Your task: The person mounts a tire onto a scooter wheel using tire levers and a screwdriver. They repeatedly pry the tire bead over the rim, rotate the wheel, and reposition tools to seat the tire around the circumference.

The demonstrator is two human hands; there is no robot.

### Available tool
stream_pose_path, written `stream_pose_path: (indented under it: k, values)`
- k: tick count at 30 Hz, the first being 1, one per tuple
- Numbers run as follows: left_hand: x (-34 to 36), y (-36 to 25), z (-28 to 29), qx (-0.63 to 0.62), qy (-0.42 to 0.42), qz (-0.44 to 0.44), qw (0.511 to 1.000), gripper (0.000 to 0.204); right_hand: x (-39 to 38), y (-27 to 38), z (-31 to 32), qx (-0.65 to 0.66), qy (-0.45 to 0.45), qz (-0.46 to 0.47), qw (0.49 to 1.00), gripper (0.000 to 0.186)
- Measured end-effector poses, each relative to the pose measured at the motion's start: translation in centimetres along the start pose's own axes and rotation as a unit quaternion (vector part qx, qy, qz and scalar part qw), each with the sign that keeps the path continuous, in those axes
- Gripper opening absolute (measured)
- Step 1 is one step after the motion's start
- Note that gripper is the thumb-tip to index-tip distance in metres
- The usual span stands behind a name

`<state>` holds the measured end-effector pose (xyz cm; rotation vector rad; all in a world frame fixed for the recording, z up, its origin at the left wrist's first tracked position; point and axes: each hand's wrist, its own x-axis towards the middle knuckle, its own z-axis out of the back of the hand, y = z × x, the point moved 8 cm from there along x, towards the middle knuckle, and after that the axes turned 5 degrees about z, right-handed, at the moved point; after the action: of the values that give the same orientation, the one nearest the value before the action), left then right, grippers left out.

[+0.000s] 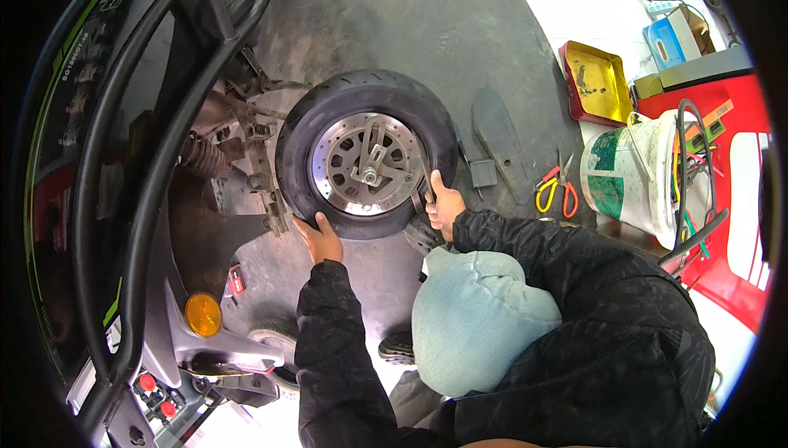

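A black tire (316, 103) on a wheel, with a slotted silver brake disc (333, 181) and a hub fitting (370, 174) at its middle, sits before me. My left hand (322, 238) has its fingers spread against the tire's lower left edge. At the right side of the wheel, my right hand (443, 206) is closed on a dark, slim part, too small to identify surely. Below it is a dark metal block (423, 237), partly hidden. Orange and yellow scissors (568, 200) lie farther right, beside a dark grey panel (501, 136).
A black-framed vehicle (152, 87) with metal linkage (263, 202) fills the left side. At right stand a white bucket (624, 185), a yellow-lined tray (595, 74), a blue box (669, 41) and a red cabinet (739, 119). A small wheel (271, 340) is low left.
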<state>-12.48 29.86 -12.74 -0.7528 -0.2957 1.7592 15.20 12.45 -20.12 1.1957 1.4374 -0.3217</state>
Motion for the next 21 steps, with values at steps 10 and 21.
stream_pose_path:
  k: [10,21]
  values:
    - [-0.3,-0.2,0.1,-0.001,0.013,0.031,0.999,0.084,-0.6,-0.8,0.6,-0.047,-0.023,0.048,0.998,0.062]
    - [-2.6,2.7,-0.3,-0.055,0.124,0.093,0.986,0.083,-0.1,-0.6,-1.8,0.017,-0.037,0.064,0.997,0.059]
